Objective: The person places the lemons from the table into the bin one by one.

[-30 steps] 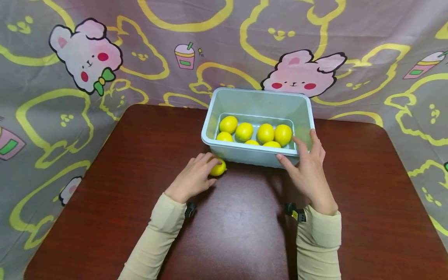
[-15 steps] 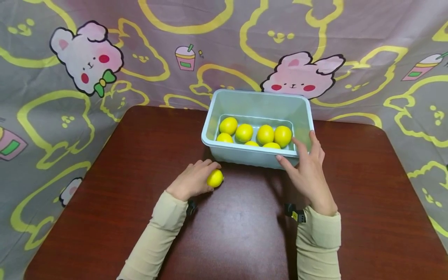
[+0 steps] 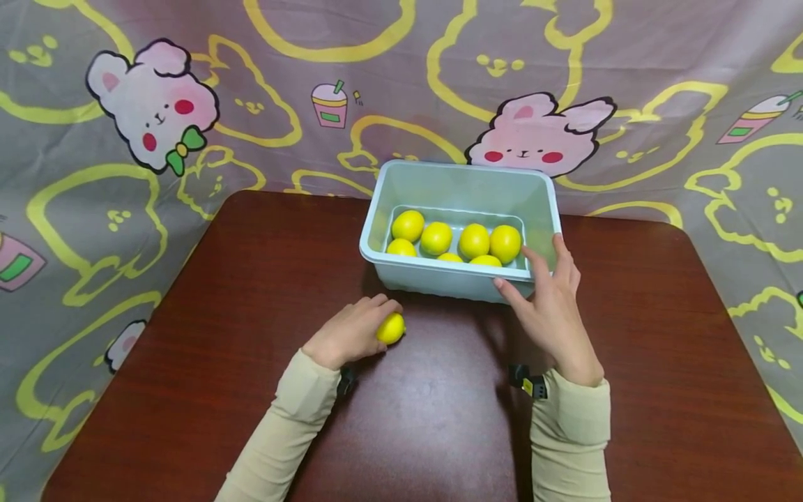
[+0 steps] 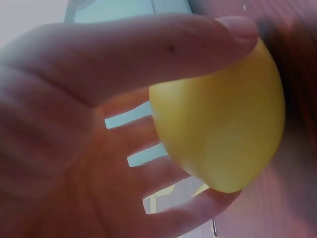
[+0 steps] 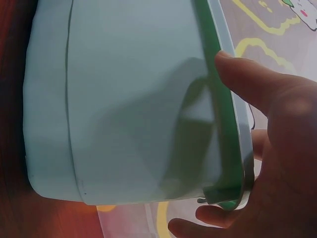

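My left hand (image 3: 354,332) holds a yellow lemon (image 3: 392,329) low over the table, in front of the bin's left part. In the left wrist view the thumb lies across the lemon (image 4: 223,129), with the fingers on its other side. A pale blue plastic bin (image 3: 439,273) stands near the back of the table, several more lemons (image 3: 475,241) on its floor. My right hand (image 3: 552,307) grips the bin's front right corner. Seen from the right wrist, the thumb presses the rim of the bin (image 5: 133,99) and other fingers reach round the corner.
The dark reddish-brown wooden table (image 3: 219,335) has rounded back corners. Behind it hangs a cloth backdrop (image 3: 401,84) printed with cartoon rabbits and yellow outlines, close to the bin's back wall.
My left hand has taken hold of the lemon and drawn it back from the bin's front wall toward me. The right hand and the bin stay in place.
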`<state>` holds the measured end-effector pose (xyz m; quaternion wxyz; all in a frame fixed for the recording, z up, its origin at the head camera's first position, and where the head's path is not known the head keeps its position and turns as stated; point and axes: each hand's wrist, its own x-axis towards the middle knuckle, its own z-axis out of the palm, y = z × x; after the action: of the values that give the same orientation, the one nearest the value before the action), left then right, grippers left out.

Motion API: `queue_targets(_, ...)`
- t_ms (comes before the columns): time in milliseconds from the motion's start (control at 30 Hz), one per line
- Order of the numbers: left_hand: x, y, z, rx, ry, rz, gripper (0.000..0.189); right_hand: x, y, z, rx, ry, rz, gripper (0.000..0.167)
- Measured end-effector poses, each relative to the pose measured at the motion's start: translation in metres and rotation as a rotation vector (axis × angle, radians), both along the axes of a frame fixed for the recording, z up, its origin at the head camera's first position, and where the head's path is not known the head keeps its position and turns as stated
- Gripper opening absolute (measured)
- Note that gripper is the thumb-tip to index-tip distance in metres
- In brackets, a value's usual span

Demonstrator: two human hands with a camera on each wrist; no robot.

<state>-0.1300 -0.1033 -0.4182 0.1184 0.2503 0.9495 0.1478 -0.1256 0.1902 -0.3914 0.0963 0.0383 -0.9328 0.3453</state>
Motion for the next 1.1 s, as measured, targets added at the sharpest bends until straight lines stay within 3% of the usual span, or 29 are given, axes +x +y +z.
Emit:
queue_targets(367, 0.007, 0.012, -0.001, 0.032, 0.023, -0.065, 0.053, -0.001, 0.0, 0.0, 0.003, -0.003, -0.004, 0.063)
queue_targets(700, 0.01, 0.014, -0.002, 0.041, 0.005, -0.054, 0.055, 0.0, 0.0, 0.001, -0.003, -0.02, -0.004, 0.064)
queue_targets(1100, 0.009, 0.012, -0.004, 0.04, 0.012, -0.084, 0.054, 0.0, 0.001, 0.001, -0.003, -0.027, -0.01, 0.072)
